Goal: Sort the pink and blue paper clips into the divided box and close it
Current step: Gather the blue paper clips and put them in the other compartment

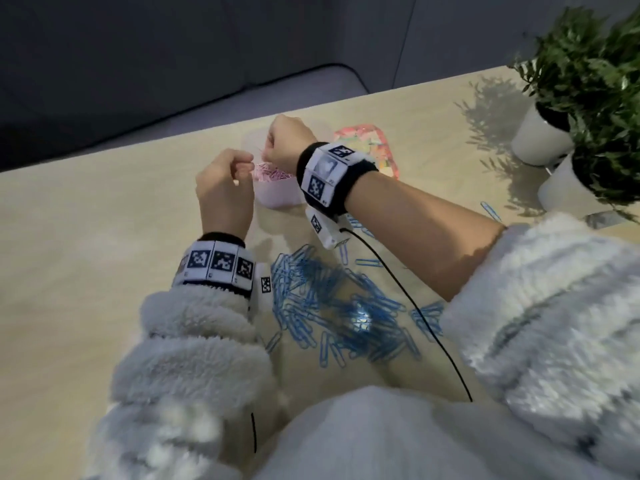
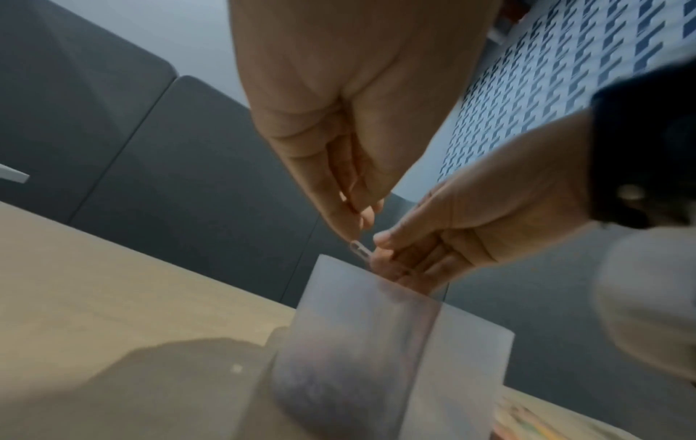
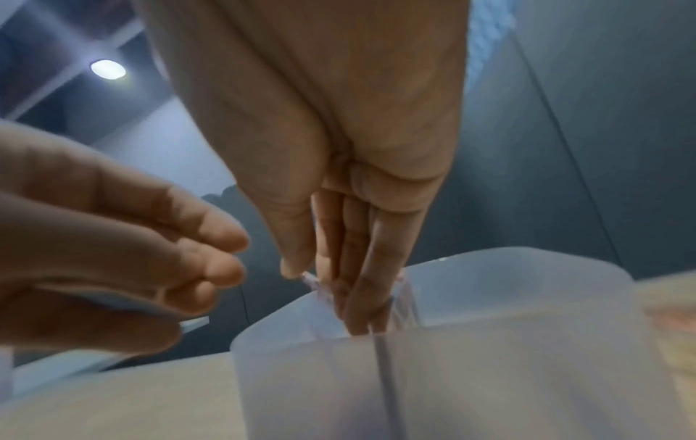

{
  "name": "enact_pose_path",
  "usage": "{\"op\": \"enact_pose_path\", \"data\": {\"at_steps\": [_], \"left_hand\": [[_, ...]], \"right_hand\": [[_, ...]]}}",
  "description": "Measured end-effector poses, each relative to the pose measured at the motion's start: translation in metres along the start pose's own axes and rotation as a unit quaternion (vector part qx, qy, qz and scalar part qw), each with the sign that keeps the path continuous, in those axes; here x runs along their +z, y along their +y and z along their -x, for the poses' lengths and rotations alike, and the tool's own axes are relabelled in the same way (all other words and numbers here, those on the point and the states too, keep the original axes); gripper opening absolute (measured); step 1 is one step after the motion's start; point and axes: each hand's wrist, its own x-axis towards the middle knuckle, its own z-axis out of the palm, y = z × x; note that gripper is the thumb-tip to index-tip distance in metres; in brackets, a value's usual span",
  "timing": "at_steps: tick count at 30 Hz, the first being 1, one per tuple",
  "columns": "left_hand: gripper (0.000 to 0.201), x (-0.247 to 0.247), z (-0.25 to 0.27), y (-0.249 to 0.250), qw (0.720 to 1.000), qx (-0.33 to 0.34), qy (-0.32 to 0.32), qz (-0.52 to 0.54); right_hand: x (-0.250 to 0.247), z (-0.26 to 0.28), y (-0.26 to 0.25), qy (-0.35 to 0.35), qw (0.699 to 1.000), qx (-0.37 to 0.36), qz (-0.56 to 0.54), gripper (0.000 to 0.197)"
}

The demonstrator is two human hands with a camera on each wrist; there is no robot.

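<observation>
Here, your right hand [image 1: 285,140] hovers over the translucent frosted plastic divided box [image 1: 277,197], its thumb and forefinger pinching a small pink wire paper clip [image 3: 314,282] just above the box's rim; the other fingers [image 3: 361,268] point straight down into the box beside its inner divider. Your left hand [image 1: 223,188] is held just to the left of the box at about the same height, fingers loosely curled. In the left wrist view its thumb and fingertips nearly meet the clip that your right hand holds, yet whether they touch it cannot be told, and nothing else shows in that hand.

Inside the box, the compartment nearest you holds a heap of pink paper clips [image 1: 273,174]. The far compartment is mostly hidden behind your right hand, so its contents cannot be made out.

On your side of the box, a wide scatter of blue wire paper clips [image 1: 332,303] lies on the pale wooden tabletop [image 1: 86,237], between your two fleecy sleeves. Just beyond and to the right of the box lies a flat pink-edged patterned sheet [image 1: 381,147]; what it is stays unclear. Well off to the right of the box stand leafy green plants in white pots [image 1: 540,140].
</observation>
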Motion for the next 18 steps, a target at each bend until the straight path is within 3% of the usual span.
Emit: {"op": "enact_pose_path", "data": {"at_steps": [2,5,7,9,11,14,18], "left_hand": [[0.026,-0.002,0.016,-0.001,0.999,0.015,-0.011,-0.033],[0.026,0.000,0.038,-0.005,0.997,0.006,-0.065,-0.050],[0.025,0.002,0.049,-0.009,0.992,0.007,-0.109,-0.059],[0.023,0.008,0.060,-0.014,0.982,0.002,-0.169,-0.081],[0.020,0.014,0.072,-0.017,0.965,0.012,-0.234,-0.114],[0.022,0.025,0.088,-0.023,0.944,0.054,-0.292,-0.141],[0.033,0.043,0.107,-0.023,0.923,0.108,-0.325,-0.173]], "right_hand": [[0.002,-0.002,-0.002,0.004,0.999,-0.016,0.039,0.021],[-0.003,0.003,0.000,0.018,0.998,-0.049,0.044,0.010],[-0.012,0.011,0.009,0.028,0.997,-0.066,0.036,0.030],[-0.026,0.031,0.030,0.062,0.996,-0.071,-0.014,0.033],[-0.040,0.058,0.067,0.065,0.997,-0.046,-0.019,0.020],[-0.056,0.106,0.140,-0.012,0.998,0.053,0.024,0.013],[-0.058,0.161,0.195,-0.051,0.989,0.121,0.063,0.018]]}}
